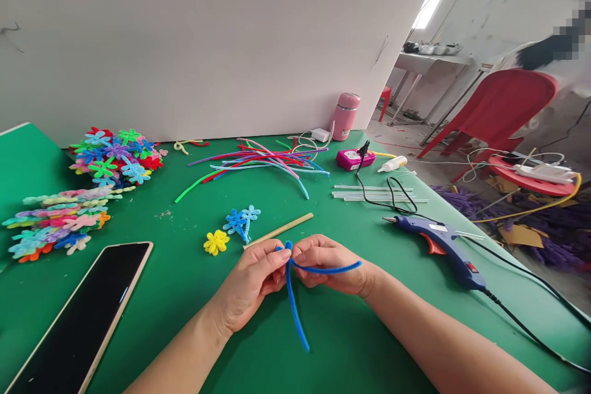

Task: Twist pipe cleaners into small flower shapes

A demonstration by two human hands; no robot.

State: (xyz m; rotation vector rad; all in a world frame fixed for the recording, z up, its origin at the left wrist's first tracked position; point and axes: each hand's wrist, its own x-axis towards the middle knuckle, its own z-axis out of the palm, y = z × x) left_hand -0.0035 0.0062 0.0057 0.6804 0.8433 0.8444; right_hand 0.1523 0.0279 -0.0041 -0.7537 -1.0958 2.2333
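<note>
The left hand (253, 280) pinches the blue fuzzy stem (295, 315) between thumb and forefinger; the right hand (330, 263) has its fingers closed together at the stem, though their exact grip is hard to make out. The piece looks barely begun: small bends show at the fingertips, while two long ends, towards three and six o'clock, remain unlooped. From the hands, finished flowers (117, 157) lie at ten o'clock, loose stems (263, 160) at twelve. Labels on the glue gun (438, 246) and pink bottle (346, 118) are unreadable.
</note>
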